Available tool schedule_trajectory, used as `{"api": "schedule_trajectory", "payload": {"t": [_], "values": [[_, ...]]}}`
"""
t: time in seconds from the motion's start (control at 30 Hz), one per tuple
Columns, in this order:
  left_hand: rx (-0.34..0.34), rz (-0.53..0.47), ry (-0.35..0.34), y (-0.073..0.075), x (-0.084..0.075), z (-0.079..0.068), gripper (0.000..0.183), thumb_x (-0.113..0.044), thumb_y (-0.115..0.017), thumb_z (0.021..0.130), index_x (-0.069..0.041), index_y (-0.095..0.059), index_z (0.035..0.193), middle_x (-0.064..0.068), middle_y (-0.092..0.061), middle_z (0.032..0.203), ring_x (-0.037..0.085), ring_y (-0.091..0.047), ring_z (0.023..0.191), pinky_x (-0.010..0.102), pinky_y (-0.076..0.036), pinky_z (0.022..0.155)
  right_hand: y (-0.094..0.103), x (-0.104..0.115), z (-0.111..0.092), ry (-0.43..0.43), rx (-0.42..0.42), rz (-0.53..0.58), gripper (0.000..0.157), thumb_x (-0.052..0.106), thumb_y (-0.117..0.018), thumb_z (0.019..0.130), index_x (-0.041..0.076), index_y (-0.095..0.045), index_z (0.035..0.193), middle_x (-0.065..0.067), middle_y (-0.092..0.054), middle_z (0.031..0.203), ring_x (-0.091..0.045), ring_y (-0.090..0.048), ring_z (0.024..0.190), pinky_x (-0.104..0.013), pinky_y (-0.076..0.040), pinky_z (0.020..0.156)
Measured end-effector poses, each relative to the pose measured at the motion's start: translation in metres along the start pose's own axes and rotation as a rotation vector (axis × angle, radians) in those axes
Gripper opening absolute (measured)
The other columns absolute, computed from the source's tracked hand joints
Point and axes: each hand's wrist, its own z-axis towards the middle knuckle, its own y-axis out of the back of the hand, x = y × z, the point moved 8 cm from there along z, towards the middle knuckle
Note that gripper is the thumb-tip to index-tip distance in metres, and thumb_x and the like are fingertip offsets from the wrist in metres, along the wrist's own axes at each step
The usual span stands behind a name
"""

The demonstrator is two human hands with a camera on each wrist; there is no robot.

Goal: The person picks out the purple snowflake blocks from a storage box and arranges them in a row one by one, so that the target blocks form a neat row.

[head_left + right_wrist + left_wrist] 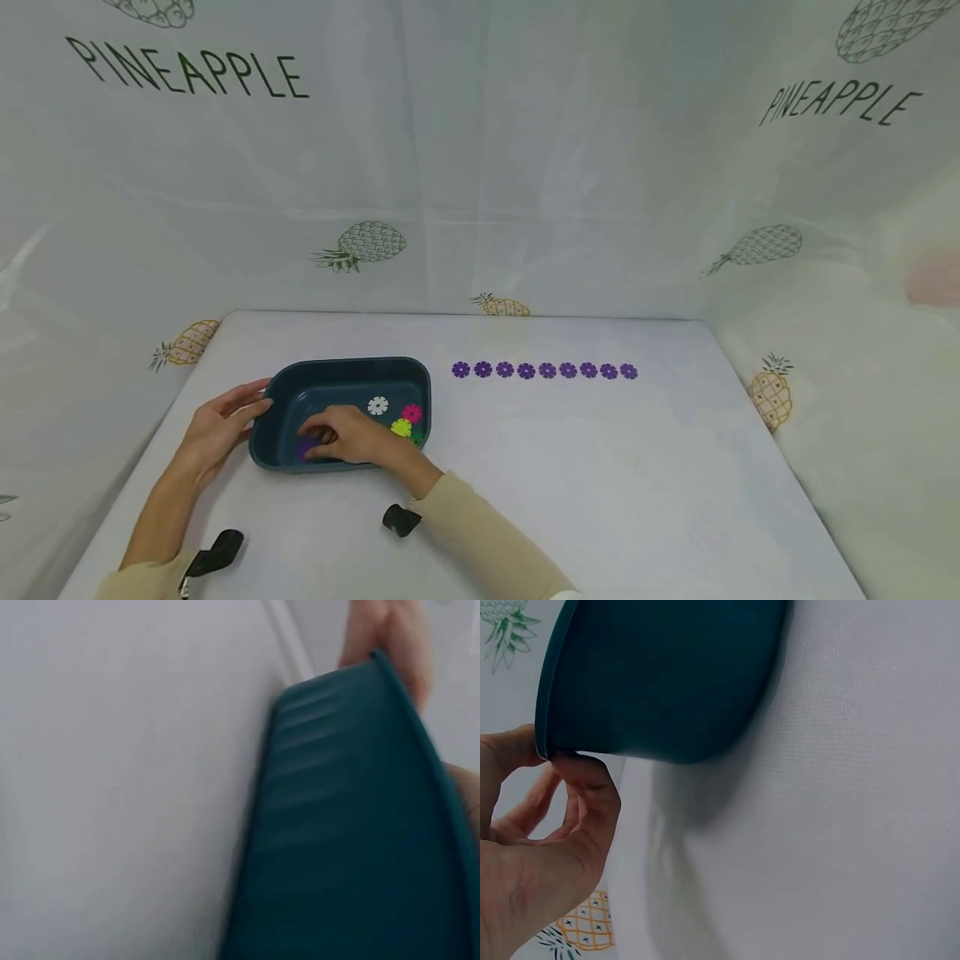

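Observation:
A dark teal tray [337,364] stands on the left of the table. My left hand [217,429] pinches its left rim between thumb and fingers, as the left wrist view shows at the tray's corner [667,675]. Inside the tray my right hand [348,435] reaches down to the left front, its curled fingers and thumb at either side of a purple flower-shaped disc [306,448]. To the right in the tray lie a white disc [378,406], a pink one [412,413], a yellow one [401,427] and a partly hidden green one [417,437].
Several purple discs [547,371] form a straight row on the white table [600,483], right of the tray. Behind the table hangs a pale curtain [562,167] printed with pineapples. Black wrist cameras sit at the left cuff [217,552] and the right cuff [401,520].

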Motion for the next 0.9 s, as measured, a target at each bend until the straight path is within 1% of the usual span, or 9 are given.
{"api": "schedule_trajectory", "payload": {"t": [0.07, 0.13, 0.27, 0.4, 0.5, 0.6, 0.67, 0.77, 0.9], "values": [[-0.005, 0.013, -0.004, 0.000, 0.000, 0.000, 0.059, -0.038, -0.066, 0.102, -0.008, -0.050, 0.151, 0.005, -0.049, 0.137, -0.007, -0.055, 0.100, 0.019, -0.052, 0.078, -0.005, 0.001, 0.002, 0.012, 0.038, -0.072, 0.032, 0.015, -0.075, 0.096, 0.006, -0.071, 0.126, -0.003, -0.069, 0.112, -0.001, -0.061, 0.093, -0.004, -0.043, 0.080], [-0.008, 0.022, -0.008, 0.000, -0.001, 0.000, 0.059, -0.038, -0.066, 0.102, -0.007, -0.051, 0.150, 0.002, -0.051, 0.134, -0.006, -0.056, 0.100, 0.019, -0.053, 0.078, -0.008, 0.001, 0.005, 0.017, 0.062, -0.137, 0.032, 0.017, -0.076, 0.095, 0.008, -0.072, 0.126, -0.001, -0.068, 0.109, -0.002, -0.059, 0.094, -0.003, -0.042, 0.079], [0.001, 0.039, -0.032, 0.000, -0.003, -0.001, 0.061, -0.038, -0.066, 0.102, -0.004, -0.049, 0.150, -0.004, -0.051, 0.127, -0.005, -0.058, 0.098, 0.019, -0.053, 0.078, -0.011, 0.000, 0.008, 0.012, 0.084, -0.223, 0.030, 0.020, -0.075, 0.096, 0.014, -0.074, 0.125, 0.002, -0.064, 0.109, -0.001, -0.054, 0.095, -0.003, -0.039, 0.078], [0.008, 0.031, -0.061, -0.001, -0.006, 0.001, 0.061, -0.035, -0.066, 0.102, -0.001, -0.047, 0.150, -0.001, -0.051, 0.125, -0.004, -0.061, 0.097, 0.020, -0.054, 0.077, -0.008, 0.001, 0.009, 0.009, 0.065, -0.248, 0.026, 0.021, -0.074, 0.097, 0.014, -0.075, 0.122, 0.003, -0.063, 0.113, -0.001, -0.054, 0.099, -0.003, -0.039, 0.082], [0.005, 0.033, -0.061, -0.001, -0.005, 0.003, 0.061, -0.033, -0.065, 0.103, 0.001, -0.045, 0.150, 0.002, -0.051, 0.129, -0.005, -0.061, 0.097, 0.021, -0.054, 0.076, -0.006, 0.003, 0.008, 0.017, 0.055, -0.253, 0.023, 0.019, -0.074, 0.097, 0.013, -0.075, 0.119, 0.002, -0.065, 0.115, -0.003, -0.057, 0.103, -0.004, -0.038, 0.087], [0.006, 0.038, -0.056, -0.001, -0.005, 0.003, 0.063, -0.034, -0.065, 0.103, 0.000, -0.044, 0.151, 0.008, -0.049, 0.135, -0.005, -0.059, 0.098, 0.019, -0.053, 0.077, -0.005, 0.002, 0.009, 0.009, 0.063, -0.258, 0.026, 0.020, -0.073, 0.098, 0.013, -0.073, 0.123, 0.002, -0.066, 0.119, -0.004, -0.056, 0.106, -0.006, -0.037, 0.091], [0.009, 0.035, -0.049, -0.001, -0.004, 0.003, 0.063, -0.035, -0.064, 0.103, 0.000, -0.044, 0.152, 0.010, -0.048, 0.136, -0.005, -0.058, 0.099, 0.019, -0.053, 0.078, -0.005, 0.002, 0.008, 0.002, 0.070, -0.258, 0.031, 0.020, -0.072, 0.099, 0.013, -0.071, 0.128, 0.002, -0.065, 0.121, -0.003, -0.054, 0.106, -0.006, -0.037, 0.091], [0.010, 0.018, -0.037, -0.001, -0.002, 0.003, 0.064, -0.036, -0.065, 0.103, -0.001, -0.044, 0.152, 0.005, -0.050, 0.132, -0.003, -0.058, 0.100, 0.018, -0.053, 0.079, -0.005, 0.002, 0.007, -0.011, 0.072, -0.247, 0.034, 0.020, -0.072, 0.099, 0.013, -0.069, 0.132, 0.001, -0.063, 0.121, -0.003, -0.052, 0.103, -0.005, -0.036, 0.087], [0.002, -0.001, -0.020, -0.002, 0.001, 0.003, 0.064, -0.036, -0.066, 0.102, -0.002, -0.044, 0.152, -0.003, -0.051, 0.128, -0.003, -0.058, 0.100, 0.019, -0.053, 0.079, 0.001, 0.005, 0.004, 0.030, 0.040, -0.199, 0.026, 0.013, -0.071, 0.099, 0.009, -0.073, 0.124, -0.002, -0.067, 0.116, -0.004, -0.055, 0.099, -0.005, -0.039, 0.084]]}}
